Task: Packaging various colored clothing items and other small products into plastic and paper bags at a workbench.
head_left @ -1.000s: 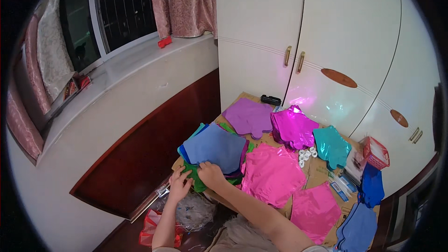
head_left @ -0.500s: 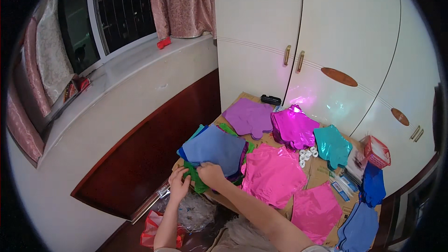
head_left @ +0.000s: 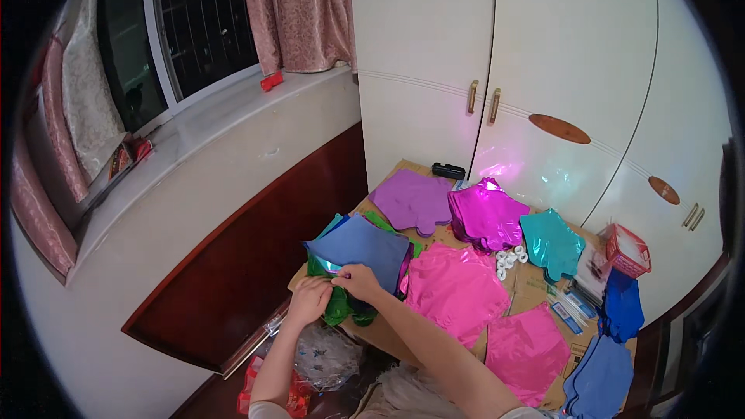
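Observation:
A pile of flat foil balloons lies at the left end of the cardboard-topped table, a matte blue balloon (head_left: 365, 242) on top and green foil (head_left: 337, 309) sticking out below. At the pile's near edge my right hand (head_left: 358, 282) is closed in a pinch on the blue balloon's lower edge, which is lifted and shows a shiny teal strip beneath. My left hand (head_left: 310, 300) is beside it, its bent fingers pressed together close to the right fingertips. What lies between the left fingers is hidden.
Around the pile lie pink balloons (head_left: 458, 291), a purple stack (head_left: 411, 200), a magenta stack (head_left: 487, 213) and a teal balloon (head_left: 552, 242). White rolls (head_left: 508, 260) and a red basket (head_left: 627, 250) stand to the right. Clear plastic bags (head_left: 322, 357) lie below the table's left edge.
My hands have come together at the pile's near edge, the left moving right toward the right hand. The blue balloon's edge has been lifted, exposing shiny teal beneath.

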Demonstrator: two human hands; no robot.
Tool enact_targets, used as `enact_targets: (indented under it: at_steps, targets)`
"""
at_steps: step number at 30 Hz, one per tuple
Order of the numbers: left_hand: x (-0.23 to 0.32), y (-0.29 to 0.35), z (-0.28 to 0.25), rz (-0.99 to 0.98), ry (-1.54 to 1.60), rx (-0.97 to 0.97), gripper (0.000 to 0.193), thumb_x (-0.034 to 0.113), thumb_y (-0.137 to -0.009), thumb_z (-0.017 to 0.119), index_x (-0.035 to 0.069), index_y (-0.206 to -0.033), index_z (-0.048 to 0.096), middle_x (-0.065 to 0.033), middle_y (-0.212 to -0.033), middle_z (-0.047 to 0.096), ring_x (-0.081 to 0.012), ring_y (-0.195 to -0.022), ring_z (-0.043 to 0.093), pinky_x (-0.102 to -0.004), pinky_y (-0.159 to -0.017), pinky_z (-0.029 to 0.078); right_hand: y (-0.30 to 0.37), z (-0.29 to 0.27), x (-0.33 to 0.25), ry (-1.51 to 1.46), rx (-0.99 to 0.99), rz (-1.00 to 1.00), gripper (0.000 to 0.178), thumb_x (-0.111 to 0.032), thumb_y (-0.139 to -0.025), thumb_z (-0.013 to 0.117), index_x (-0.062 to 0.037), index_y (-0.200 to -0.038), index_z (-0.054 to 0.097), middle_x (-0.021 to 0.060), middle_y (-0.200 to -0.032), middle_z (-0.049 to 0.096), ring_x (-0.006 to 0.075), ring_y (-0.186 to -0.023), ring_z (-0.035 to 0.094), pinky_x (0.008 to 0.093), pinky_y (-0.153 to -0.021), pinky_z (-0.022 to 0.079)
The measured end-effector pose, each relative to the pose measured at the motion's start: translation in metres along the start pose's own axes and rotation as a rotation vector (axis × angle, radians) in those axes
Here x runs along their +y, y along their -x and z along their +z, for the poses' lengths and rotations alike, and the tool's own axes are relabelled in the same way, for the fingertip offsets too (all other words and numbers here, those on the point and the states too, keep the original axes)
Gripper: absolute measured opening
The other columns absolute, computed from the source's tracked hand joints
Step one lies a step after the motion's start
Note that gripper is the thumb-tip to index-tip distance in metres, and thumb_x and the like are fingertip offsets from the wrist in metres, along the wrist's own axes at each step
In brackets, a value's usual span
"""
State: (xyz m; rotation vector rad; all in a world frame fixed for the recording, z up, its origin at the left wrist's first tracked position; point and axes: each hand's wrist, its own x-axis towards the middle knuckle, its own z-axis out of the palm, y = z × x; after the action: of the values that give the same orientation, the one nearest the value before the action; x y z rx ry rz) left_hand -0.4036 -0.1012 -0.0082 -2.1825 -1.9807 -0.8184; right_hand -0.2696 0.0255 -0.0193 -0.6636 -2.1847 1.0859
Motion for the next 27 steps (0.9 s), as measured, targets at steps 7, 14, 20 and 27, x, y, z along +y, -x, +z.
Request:
enact_targets:
  at_steps: [7, 14, 20, 27]
  targets:
    - [0.001, -0.035, 0.004, 0.025, -0.262, -0.199, 0.040, 0.036, -0.084, 0.058, 0.004, -0.107, 0.059, -0.0202, -0.118, 0.057, -0.0333, -0.095, 0.059, -0.0423, -0.081, 0.048, -0.014, -0.031, 0.005, -0.248, 0.074, 0.032, 0.020, -0.021, -0.078, 0.070, -0.0027, -0.083, 0.065, 0.0039, -0.071, 0.062, 0.0125, -0.065, 0.056, 0.0296, -0.061, 0.046]
    - [0.000, -0.043, 0.015, -0.037, -0.302, -0.283, 0.063, 0.056, -0.085, 0.050, 0.004, -0.120, 0.051, -0.0321, -0.128, 0.044, -0.0423, -0.104, 0.055, -0.0471, -0.089, 0.045, -0.008, -0.200, -0.020, -0.603, 0.578, 0.165, 0.012, -0.015, -0.080, 0.068, -0.0052, -0.085, 0.065, -0.0020, -0.067, 0.055, 0.0089, -0.060, 0.050, 0.0246, -0.056, 0.040]
    - [0.018, -0.050, -0.002, -0.119, -0.332, -0.387, 0.065, 0.058, -0.084, 0.050, 0.006, -0.123, 0.050, -0.0303, -0.132, 0.042, -0.0423, -0.112, 0.052, -0.0495, -0.093, 0.042, 0.099, -0.349, -0.101, -0.246, 0.896, 0.002, 0.009, -0.010, -0.081, 0.067, -0.0056, -0.088, 0.061, -0.0035, -0.069, 0.053, 0.0063, -0.058, 0.047, 0.0217, -0.053, 0.038]
    - [0.130, -0.043, 0.004, 0.123, 0.052, 0.058, 0.056, 0.021, -0.074, 0.072, 0.000, -0.119, 0.048, -0.0239, -0.126, 0.049, -0.0379, -0.111, 0.050, -0.0453, -0.090, 0.043, 0.243, -0.360, -0.198, 1.022, 0.629, -0.405, 0.024, -0.001, -0.068, 0.065, -0.0033, -0.091, 0.058, 0.0096, -0.081, 0.059, 0.0214, -0.070, 0.057, 0.0305, -0.061, 0.046]
